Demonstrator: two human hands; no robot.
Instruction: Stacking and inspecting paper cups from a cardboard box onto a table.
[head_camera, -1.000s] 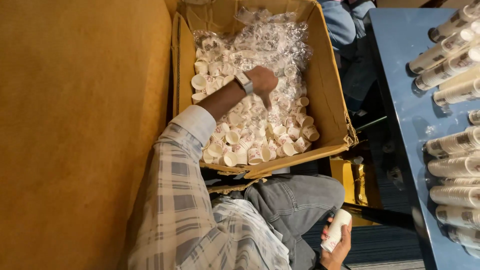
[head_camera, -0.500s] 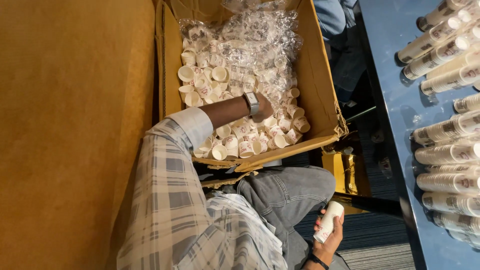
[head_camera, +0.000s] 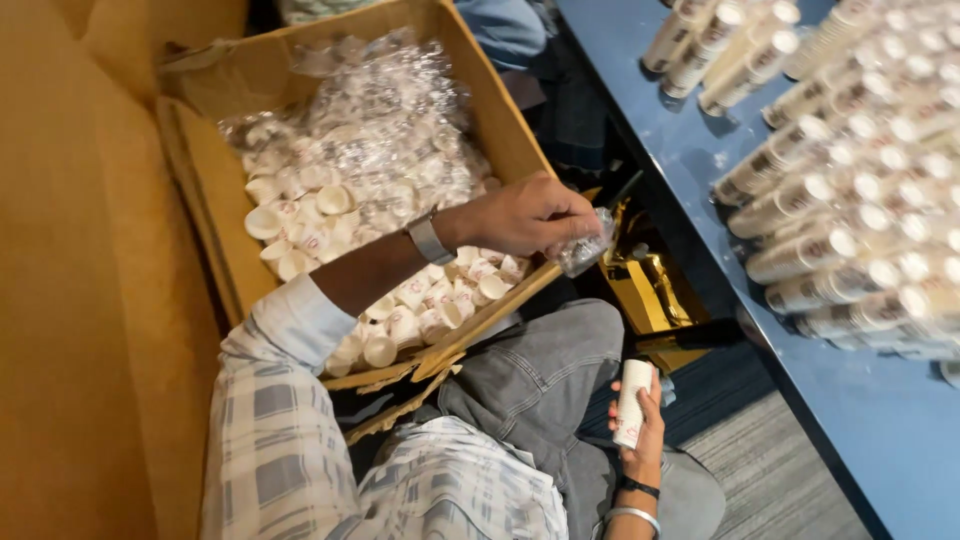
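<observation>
Lifted out of the box (head_camera: 520, 130), the left hand (head_camera: 525, 215) is now pinched on clear wrap (head_camera: 585, 250). A cup stack (head_camera: 632, 402) is gripped by the right hand (head_camera: 645, 445). More cups can be added.

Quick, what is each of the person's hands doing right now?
Left hand: closed around a small clear plastic cup, over the cardboard box edge.
Right hand: closed on a white stack of paper cups.

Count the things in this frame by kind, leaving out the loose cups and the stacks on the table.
Hands: 2, left hand and right hand
Cardboard box: 1
Cup stack in right hand: 1
Clear plastic piece in left hand: 1
Wristwatch: 1
Blue table: 1
Total: 7
</observation>
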